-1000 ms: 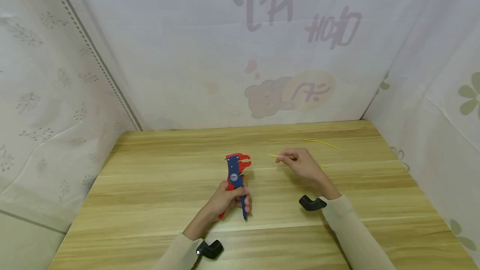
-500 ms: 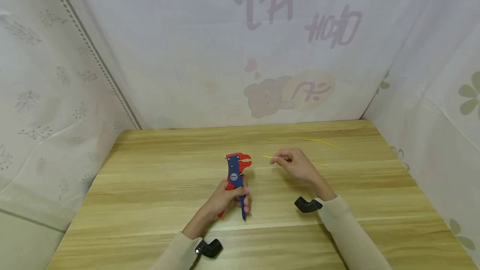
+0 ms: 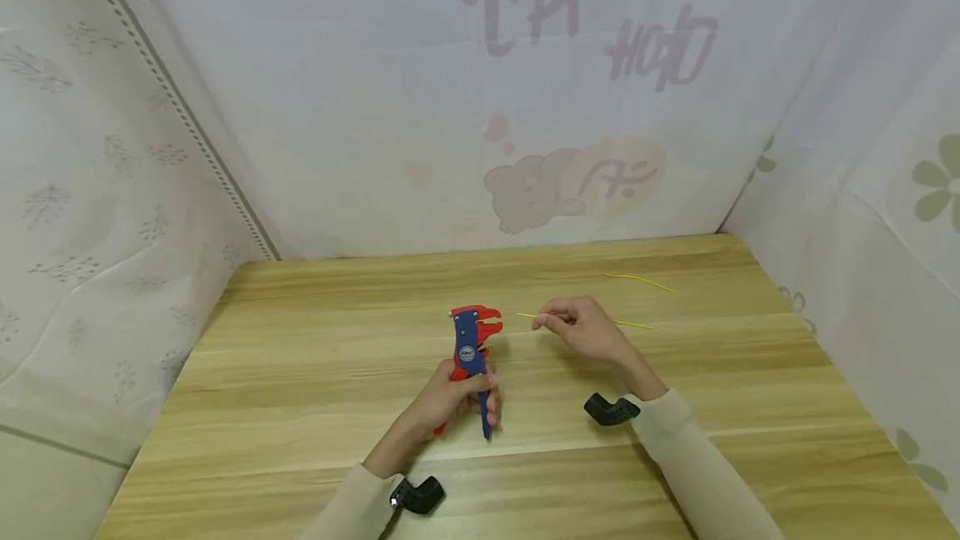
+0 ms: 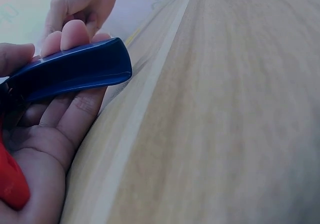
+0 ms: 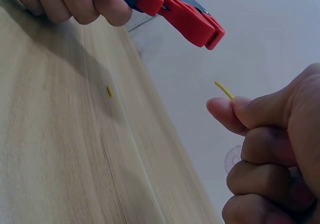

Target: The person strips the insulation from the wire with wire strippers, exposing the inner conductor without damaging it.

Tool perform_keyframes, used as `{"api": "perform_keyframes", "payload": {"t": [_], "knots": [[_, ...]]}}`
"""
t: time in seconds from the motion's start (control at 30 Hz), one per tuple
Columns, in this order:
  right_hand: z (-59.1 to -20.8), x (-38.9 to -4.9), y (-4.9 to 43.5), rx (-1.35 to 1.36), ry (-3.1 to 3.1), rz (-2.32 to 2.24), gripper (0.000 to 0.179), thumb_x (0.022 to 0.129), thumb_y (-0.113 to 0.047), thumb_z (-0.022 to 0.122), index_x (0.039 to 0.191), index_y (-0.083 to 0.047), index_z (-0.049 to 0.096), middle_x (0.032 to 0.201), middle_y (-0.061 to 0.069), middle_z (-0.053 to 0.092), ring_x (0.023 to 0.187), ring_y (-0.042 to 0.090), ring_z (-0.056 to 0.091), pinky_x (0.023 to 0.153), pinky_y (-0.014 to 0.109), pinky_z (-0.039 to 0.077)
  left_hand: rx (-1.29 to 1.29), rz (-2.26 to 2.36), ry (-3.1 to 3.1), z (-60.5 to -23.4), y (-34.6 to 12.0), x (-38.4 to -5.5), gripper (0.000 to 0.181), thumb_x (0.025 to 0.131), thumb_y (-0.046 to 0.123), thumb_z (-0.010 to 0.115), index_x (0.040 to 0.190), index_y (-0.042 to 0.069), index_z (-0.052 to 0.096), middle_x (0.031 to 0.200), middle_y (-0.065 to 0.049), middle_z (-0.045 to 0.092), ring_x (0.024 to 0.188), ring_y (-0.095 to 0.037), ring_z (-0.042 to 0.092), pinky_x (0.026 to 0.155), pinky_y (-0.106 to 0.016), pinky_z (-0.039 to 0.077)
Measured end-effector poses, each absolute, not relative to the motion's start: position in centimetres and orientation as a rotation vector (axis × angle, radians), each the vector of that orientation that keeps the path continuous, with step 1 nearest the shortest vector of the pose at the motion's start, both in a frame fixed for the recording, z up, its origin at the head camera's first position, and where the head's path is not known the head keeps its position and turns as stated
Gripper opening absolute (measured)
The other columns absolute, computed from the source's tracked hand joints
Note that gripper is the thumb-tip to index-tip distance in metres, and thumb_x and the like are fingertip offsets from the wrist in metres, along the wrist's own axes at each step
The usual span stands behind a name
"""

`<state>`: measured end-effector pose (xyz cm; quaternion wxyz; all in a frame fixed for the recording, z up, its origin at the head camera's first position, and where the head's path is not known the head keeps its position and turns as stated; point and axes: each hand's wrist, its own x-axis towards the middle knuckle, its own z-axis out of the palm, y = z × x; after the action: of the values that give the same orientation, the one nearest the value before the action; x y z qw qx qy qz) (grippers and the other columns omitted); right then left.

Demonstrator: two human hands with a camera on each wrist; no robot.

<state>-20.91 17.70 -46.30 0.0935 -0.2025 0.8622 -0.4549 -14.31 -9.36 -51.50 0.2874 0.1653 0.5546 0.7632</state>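
Observation:
My left hand [image 3: 448, 397] grips a red and blue wire stripper [image 3: 467, 338] by its handles, its red jaws parted and facing right. In the left wrist view the fingers curl round the blue handle [image 4: 80, 66], and a red handle [image 4: 11, 180] lies by the palm. My right hand [image 3: 588, 332] pinches a thin yellow wire [image 3: 633, 325] between thumb and forefinger. A short end of this wire sticks out leftward, just right of the stripper's jaws and apart from them. The middle of the wire is hidden by the hand.
A second yellow wire [image 3: 640, 279] lies toward the back right of the wooden table [image 3: 315, 407]. A tiny yellow piece [image 5: 109, 91] lies on the wood in the right wrist view. A printed cloth [image 3: 375, 148] hangs behind the table's back edge.
My right hand has moved left with the yellow wire, bringing its end closer to the stripper's jaws. The left hand and stripper have stayed nearly still.

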Motion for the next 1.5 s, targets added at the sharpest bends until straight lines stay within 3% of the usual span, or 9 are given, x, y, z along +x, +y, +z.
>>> {"api": "perform_keyframes", "payload": {"t": [0.13,0.27,0.53,0.97,1.1,1.5], "knots": [[-46.1,-20.8,17.3,-0.633,2.554,-1.35,0.022,0.105,-0.02,0.059,0.102,-0.01,0.078,0.07,0.008,0.062,0.053,0.007,0.031,0.051,0.021,0.028,0.44,2.036,1.494,-51.5,-9.5,-14.4,0.023,0.104,0.011,0.056,0.107,-0.011,0.049,0.075,-0.002,0.07,0.069,-0.019,0.074,0.072,-0.04,0.065],[-46.1,-20.8,17.0,-0.668,2.547,-1.361,0.022,0.105,-0.02,0.06,0.102,-0.009,0.079,0.06,-0.002,0.048,0.052,0.006,0.029,0.05,0.021,0.026,0.43,2.027,1.498,-51.5,-9.6,-14.4,0.031,0.103,0.016,0.06,0.109,-0.012,0.048,0.077,-0.003,0.07,0.071,-0.019,0.074,0.075,-0.04,0.065],[-46.0,-20.5,16.6,-0.665,2.541,-1.36,0.021,0.104,-0.02,0.061,0.102,-0.009,0.079,0.063,-0.005,0.047,0.053,0.007,0.031,0.051,0.021,0.026,0.51,1.999,1.46,-51.4,-9.8,-14.4,0.018,0.103,0.016,0.061,0.105,0.0,0.054,0.082,-0.003,0.071,0.075,-0.019,0.075,0.077,-0.039,0.065],[-45.7,-20.1,16.5,-0.708,2.507,-1.352,0.019,0.104,-0.02,0.062,0.101,-0.013,0.079,0.061,-0.006,0.039,0.054,0.008,0.031,0.054,0.022,0.028,0.562,1.967,1.473,-51.2,-9.8,-14.3,0.021,0.104,0.018,0.059,0.106,-0.002,0.052,0.082,-0.003,0.07,0.074,-0.019,0.075,0.075,-0.038,0.065],[-45.7,-20.0,16.4,-0.713,2.5,-1.369,0.017,0.103,-0.022,0.063,0.099,-0.018,0.079,0.062,-0.007,0.042,0.056,0.008,0.033,0.054,0.022,0.029,0.554,1.971,1.491,-51.2,-9.7,-14.3,0.021,0.104,0.017,0.059,0.106,-0.003,0.052,0.081,-0.004,0.069,0.073,-0.019,0.075,0.073,-0.039,0.065],[-45.6,-19.8,16.2,-0.724,2.46,-1.414,0.017,0.102,-0.021,0.064,0.1,-0.015,0.079,0.066,-0.001,0.047,0.057,0.007,0.033,0.054,0.022,0.028,0.511,1.97,1.542,-51.3,-9.4,-14.0,0.039,0.104,0.017,0.06,0.109,-0.019,0.046,0.076,-0.004,0.067,0.066,-0.018,0.072,0.067,-0.035,0.064]]}}
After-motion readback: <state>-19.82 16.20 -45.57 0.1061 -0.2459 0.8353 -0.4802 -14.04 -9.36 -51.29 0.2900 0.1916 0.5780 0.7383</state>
